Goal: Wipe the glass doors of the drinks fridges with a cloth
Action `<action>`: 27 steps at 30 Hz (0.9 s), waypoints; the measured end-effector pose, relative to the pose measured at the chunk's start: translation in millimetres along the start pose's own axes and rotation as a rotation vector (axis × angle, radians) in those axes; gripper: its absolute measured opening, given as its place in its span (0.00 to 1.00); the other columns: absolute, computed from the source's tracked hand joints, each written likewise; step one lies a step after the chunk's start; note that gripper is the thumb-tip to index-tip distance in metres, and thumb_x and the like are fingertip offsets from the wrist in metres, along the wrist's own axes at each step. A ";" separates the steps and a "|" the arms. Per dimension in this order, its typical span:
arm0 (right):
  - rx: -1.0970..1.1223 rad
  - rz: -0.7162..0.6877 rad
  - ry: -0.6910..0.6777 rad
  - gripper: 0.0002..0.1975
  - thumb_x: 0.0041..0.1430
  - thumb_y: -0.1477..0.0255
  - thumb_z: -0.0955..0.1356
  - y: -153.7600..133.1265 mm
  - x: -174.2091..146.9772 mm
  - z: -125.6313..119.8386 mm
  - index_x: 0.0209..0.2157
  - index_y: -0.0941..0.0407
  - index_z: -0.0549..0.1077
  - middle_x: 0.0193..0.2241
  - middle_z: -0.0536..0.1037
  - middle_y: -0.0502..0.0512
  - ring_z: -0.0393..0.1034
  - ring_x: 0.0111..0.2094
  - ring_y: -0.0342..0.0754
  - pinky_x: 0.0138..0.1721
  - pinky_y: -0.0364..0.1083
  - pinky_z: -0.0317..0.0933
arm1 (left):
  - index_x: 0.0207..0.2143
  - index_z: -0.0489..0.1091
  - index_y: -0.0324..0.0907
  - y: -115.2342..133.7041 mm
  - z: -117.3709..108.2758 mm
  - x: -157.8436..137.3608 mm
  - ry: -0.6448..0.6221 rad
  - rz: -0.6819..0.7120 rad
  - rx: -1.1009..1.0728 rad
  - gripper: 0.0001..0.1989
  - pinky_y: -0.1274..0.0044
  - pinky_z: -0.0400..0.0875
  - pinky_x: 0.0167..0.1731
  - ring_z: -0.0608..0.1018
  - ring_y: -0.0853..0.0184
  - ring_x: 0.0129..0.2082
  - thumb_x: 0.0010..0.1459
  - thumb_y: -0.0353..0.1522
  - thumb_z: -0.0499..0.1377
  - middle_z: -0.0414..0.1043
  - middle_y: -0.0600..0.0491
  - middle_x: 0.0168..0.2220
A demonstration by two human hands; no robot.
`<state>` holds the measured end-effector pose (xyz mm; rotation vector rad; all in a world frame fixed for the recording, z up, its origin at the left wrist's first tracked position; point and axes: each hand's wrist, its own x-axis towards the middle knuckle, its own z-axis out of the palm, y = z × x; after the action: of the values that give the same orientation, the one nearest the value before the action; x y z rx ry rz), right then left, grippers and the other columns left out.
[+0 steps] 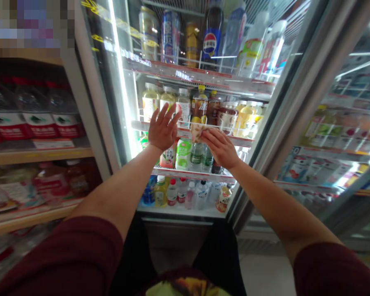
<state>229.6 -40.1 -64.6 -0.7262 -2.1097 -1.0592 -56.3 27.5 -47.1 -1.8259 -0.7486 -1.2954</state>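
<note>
Right hand (221, 147): fingers together, holding patterned cloth (197, 132), best pressed flat. Left hand (164, 130): fingers spread before bottles (183, 100).

Lit cooler shelves (197, 176), bottles (183, 154) in rows, cans (170, 37) and a cola bottle (211, 39) on an upper shelf (203, 74)

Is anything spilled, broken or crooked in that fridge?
I see nothing spilled or broken. The patterned cloth looks different from the drinks, but the right hand is holding it by a shelf edge. The tall bottles at the top right seem to lean; that may just be the camera's slanted view.
</note>
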 end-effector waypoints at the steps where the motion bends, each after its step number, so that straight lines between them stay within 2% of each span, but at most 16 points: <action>1: 0.005 0.006 -0.006 0.27 0.72 0.76 0.62 -0.2 -0.3 0.1 0.68 0.45 0.63 0.64 0.71 0.48 0.61 0.69 0.50 0.73 0.58 0.56 | 0.71 0.55 0.52 0.1 0.0 0.0 -0.005 -0.006 -0.008 0.28 0.57 0.47 0.74 0.49 0.62 0.75 0.70 0.34 0.45 0.54 0.53 0.72; 8: 0.022 0.011 -0.009 0.26 0.72 0.76 0.61 -0.6 -4.3 3.0 0.68 0.46 0.64 0.63 0.72 0.50 0.61 0.69 0.49 0.73 0.57 0.55 | 0.71 0.56 0.49 0.8 -0.2 0.2 -0.018 -0.014 -0.068 0.28 0.56 0.42 0.74 0.50 0.60 0.75 0.69 0.32 0.47 0.54 0.50 0.72; 16: -0.020 -0.053 0.037 0.26 0.72 0.76 0.62 -0.1 -11.7 5.6 0.68 0.49 0.63 0.64 0.72 0.50 0.61 0.69 0.48 0.74 0.55 0.54 | 0.70 0.58 0.49 -0.4 0.5 0.0 0.014 -0.007 -0.080 0.28 0.56 0.44 0.74 0.52 0.58 0.74 0.69 0.32 0.47 0.56 0.50 0.72; 27: -0.080 -0.114 0.097 0.25 0.71 0.78 0.62 -3.9 -21.3 7.0 0.67 0.51 0.66 0.62 0.73 0.52 0.63 0.68 0.48 0.71 0.53 0.58 | 0.71 0.56 0.51 -2.3 2.5 -0.8 0.017 0.010 -0.053 0.29 0.55 0.46 0.73 0.51 0.58 0.74 0.69 0.32 0.48 0.55 0.51 0.72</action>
<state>238.1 -40.1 -85.7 -0.5854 -2.0558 -1.2215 -57.2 30.8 -47.8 -1.8561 -0.7018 -1.3341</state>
